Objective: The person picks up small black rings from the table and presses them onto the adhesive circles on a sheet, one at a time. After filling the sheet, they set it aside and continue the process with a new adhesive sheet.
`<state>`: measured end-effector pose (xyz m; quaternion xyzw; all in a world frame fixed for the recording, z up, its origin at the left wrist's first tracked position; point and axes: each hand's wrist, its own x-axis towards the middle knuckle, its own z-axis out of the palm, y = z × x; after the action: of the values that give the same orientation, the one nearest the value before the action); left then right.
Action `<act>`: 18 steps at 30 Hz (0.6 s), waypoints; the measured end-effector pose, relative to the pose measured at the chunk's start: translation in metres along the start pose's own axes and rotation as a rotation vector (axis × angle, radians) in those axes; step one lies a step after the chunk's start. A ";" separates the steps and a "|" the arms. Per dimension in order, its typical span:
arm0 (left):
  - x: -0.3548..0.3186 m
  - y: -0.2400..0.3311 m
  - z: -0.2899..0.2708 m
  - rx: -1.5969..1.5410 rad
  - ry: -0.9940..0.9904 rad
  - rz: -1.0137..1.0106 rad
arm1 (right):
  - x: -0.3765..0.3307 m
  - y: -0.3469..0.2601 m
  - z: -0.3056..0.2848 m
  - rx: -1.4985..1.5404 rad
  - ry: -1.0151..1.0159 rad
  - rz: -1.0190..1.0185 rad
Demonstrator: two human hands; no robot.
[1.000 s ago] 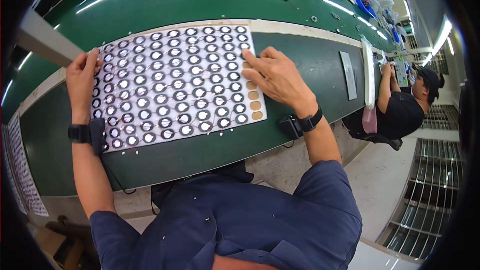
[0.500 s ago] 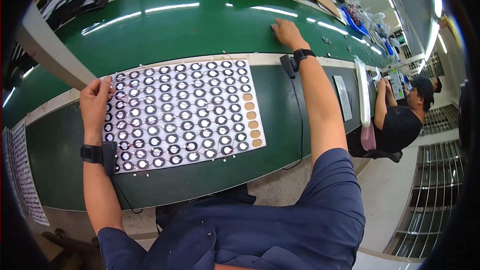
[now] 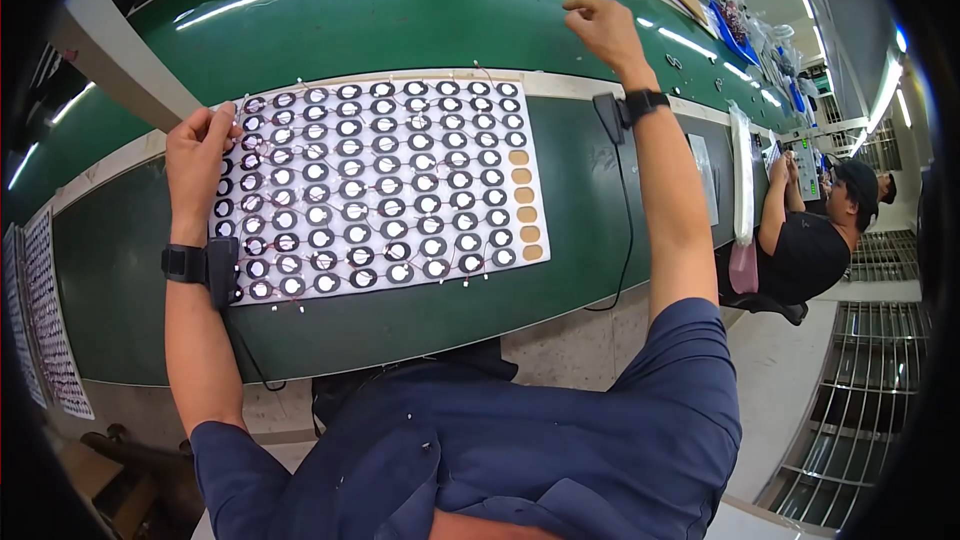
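A white rectangular tray (image 3: 535, 180) lies on the dark green worktop. It bears rows of round black discs with white centres, joined by thin dark red wires with small white connectors. Several oval tan openings show down its right side. My left hand (image 3: 198, 162) is at the tray's far left corner, thumb and fingers pressed together beside the end discs; whatever they pinch is too small to name. Beyond the tray and to its right, my right hand (image 3: 608, 32) is over the green surface, fingers curled in. Anything inside them is hidden.
A pale post (image 3: 120, 55) rises just beyond my left hand. Black cables run from both wristbands. Another disc-filled sheet (image 3: 60, 330) stands at the far left. Scissors (image 3: 673, 61) lie at the far right, and a co-worker (image 3: 815, 250) sits beyond a long white roll (image 3: 742, 170).
The view has tilted, so tray and hands appear higher and slightly further right. My right hand's fingers look more curled. My left hand stays at the same tray corner.
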<state>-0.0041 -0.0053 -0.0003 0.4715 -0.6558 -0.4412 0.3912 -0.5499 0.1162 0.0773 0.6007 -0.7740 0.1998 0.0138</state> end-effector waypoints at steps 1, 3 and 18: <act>0.000 -0.001 0.003 -0.006 -0.004 0.004 | -0.020 -0.010 -0.006 0.194 0.069 0.074; 0.001 0.002 0.006 -0.007 -0.018 0.010 | -0.062 -0.013 -0.004 0.507 0.098 0.072; 0.003 -0.005 0.000 0.004 -0.016 0.057 | -0.198 -0.086 0.030 0.302 0.095 -0.344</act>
<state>-0.0038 -0.0089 -0.0043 0.4500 -0.6727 -0.4324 0.3976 -0.4081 0.2721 0.0234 0.7089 -0.6200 0.3361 -0.0061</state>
